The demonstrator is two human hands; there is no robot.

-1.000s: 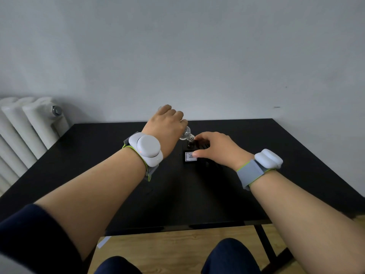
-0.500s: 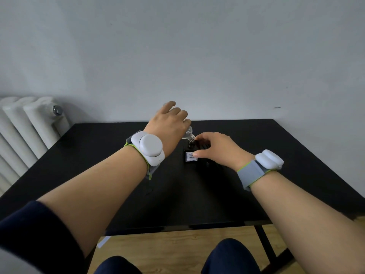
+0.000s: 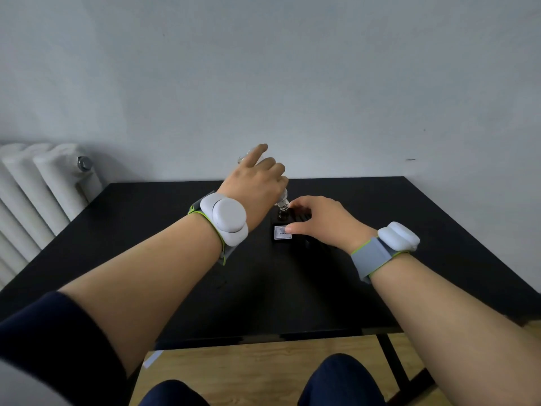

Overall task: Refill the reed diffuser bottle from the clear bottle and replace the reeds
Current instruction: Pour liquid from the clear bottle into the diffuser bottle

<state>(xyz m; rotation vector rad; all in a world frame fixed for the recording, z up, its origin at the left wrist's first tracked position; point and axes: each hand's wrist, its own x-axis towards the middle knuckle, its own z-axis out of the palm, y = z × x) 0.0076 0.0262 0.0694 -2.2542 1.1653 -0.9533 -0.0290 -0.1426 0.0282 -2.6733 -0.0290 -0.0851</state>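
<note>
A small dark reed diffuser bottle (image 3: 281, 234) with a white label stands on the black table (image 3: 409, 230). My right hand (image 3: 317, 219) grips it from the right side. My left hand (image 3: 254, 186) holds the clear bottle (image 3: 282, 203) tipped steeply, bottom up and neck down. Its mouth sits right over the diffuser's neck. Most of the clear bottle is hidden behind my left hand; only its neck and a bit of its base show. No reeds can be made out, though dark shapes lie behind my right hand.
A white radiator (image 3: 38, 194) stands against the wall left of the table. The table's front edge (image 3: 263, 338) is near my knees, with wooden floor below. Both wrists wear white devices on grey bands.
My left hand has risen and tipped the clear bottle more steeply, with the index finger stretched out. My right hand and the diffuser bottle have stayed put.
</note>
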